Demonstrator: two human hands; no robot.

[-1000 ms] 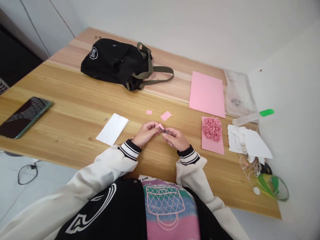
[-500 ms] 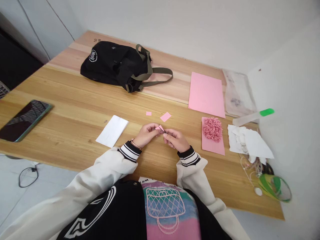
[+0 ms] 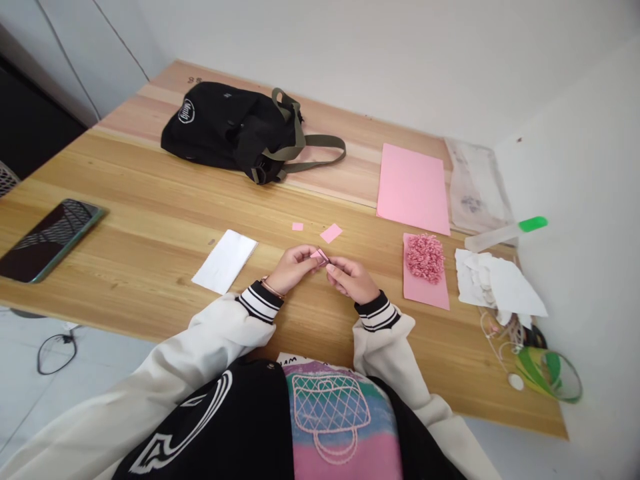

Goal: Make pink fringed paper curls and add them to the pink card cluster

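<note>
— What do the hands hold?
— The left hand point(image 3: 293, 267) and right hand point(image 3: 353, 279) meet fingertip to fingertip, both pinching one small pink paper piece point(image 3: 320, 255) just above the tabletop point(image 3: 150, 220).
— And around that piece?
— Two pink scraps point(image 3: 331, 233) lie just beyond it; a white slip point(image 3: 225, 261) sits left of it, a heap of pink curls point(image 3: 425, 257) to its right.
</note>
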